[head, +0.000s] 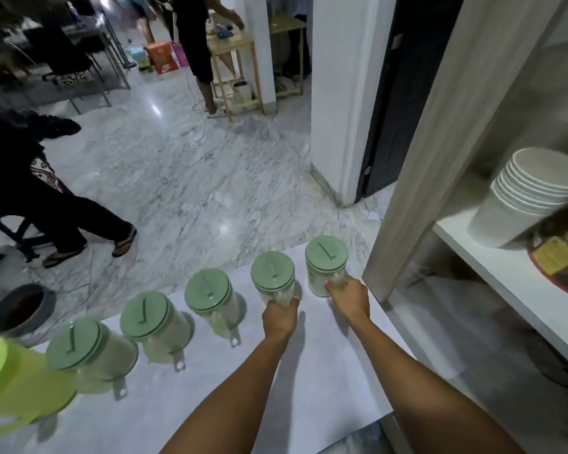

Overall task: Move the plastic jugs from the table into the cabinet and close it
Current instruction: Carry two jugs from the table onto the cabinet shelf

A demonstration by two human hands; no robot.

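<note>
Right hand [350,298] wrapped round handle of end jug [325,265] nearest cabinet [446,132]; left hand [279,317] clasps handle of next jug [273,273]; table [309,371] edge just beside cabinet.

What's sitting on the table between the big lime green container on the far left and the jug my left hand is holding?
Three clear plastic jugs with sage-green lids, seen in the head view.
</note>
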